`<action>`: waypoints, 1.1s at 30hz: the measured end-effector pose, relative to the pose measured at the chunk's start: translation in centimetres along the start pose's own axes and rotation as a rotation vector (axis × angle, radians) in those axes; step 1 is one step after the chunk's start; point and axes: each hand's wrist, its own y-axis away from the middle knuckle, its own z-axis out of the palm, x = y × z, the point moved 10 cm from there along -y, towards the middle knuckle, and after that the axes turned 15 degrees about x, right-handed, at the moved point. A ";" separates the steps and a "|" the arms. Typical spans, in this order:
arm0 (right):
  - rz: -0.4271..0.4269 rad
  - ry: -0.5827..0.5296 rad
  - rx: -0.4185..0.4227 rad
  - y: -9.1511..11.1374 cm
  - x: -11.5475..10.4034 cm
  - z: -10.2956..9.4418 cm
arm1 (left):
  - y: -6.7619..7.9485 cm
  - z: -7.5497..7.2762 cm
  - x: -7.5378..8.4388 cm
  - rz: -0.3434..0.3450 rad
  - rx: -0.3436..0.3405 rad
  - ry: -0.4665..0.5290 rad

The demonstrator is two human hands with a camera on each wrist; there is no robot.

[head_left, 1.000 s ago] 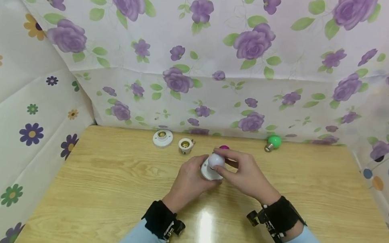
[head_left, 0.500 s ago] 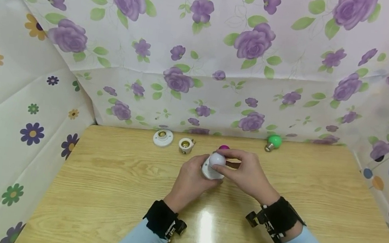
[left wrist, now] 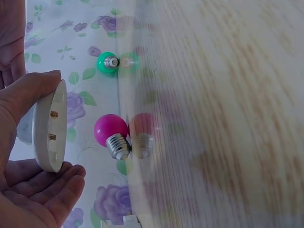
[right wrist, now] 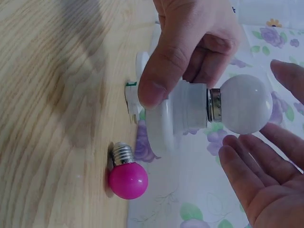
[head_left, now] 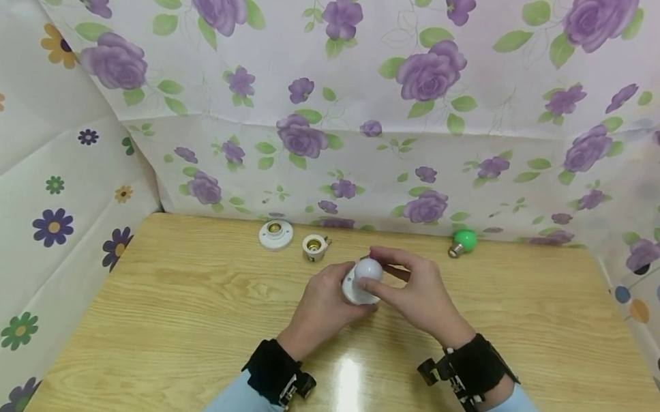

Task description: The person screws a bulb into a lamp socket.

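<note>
Tilted above the table, a white round lamp holder (right wrist: 161, 126) is gripped by my left hand (head_left: 326, 309), thumb on one side of the base and fingers on the other. Its underside with two brass screws faces the left wrist view. A white light bulb (right wrist: 247, 104) sits in its socket, part of the metal thread still showing. Around the bulb, my right hand (head_left: 418, 292) has its fingers spread; the thumb stands apart from the glass, and a fingertip lies close against its lower side, contact uncertain. A pink bulb (right wrist: 128, 180) lies on the table behind the hands.
Toward the back edge of the wooden table (head_left: 185, 326) stand a round white lamp holder (head_left: 275, 234) and a smaller white one (head_left: 315, 248). A green bulb (head_left: 464, 240) lies farther right. Flowered sheeting (head_left: 235, 174) rises along the back and left.
My right fingers have loosened from the white bulb and spread a little; the far fingers now cover the pink bulb in the head view. My left hand and the lamp holder stay nearly still.
</note>
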 end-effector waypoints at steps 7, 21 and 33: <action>0.007 -0.021 -0.043 0.2 -1.2 0.5 | 0.0 0.0 0.0 -0.001 -0.007 0.003; 0.034 -0.034 -0.065 0.4 -3.7 0.4 | -0.1 0.1 -0.1 -0.001 -0.010 0.008; 0.073 -0.043 0.019 0.2 -1.1 0.1 | 0.0 -0.2 -0.1 -0.007 0.010 -0.002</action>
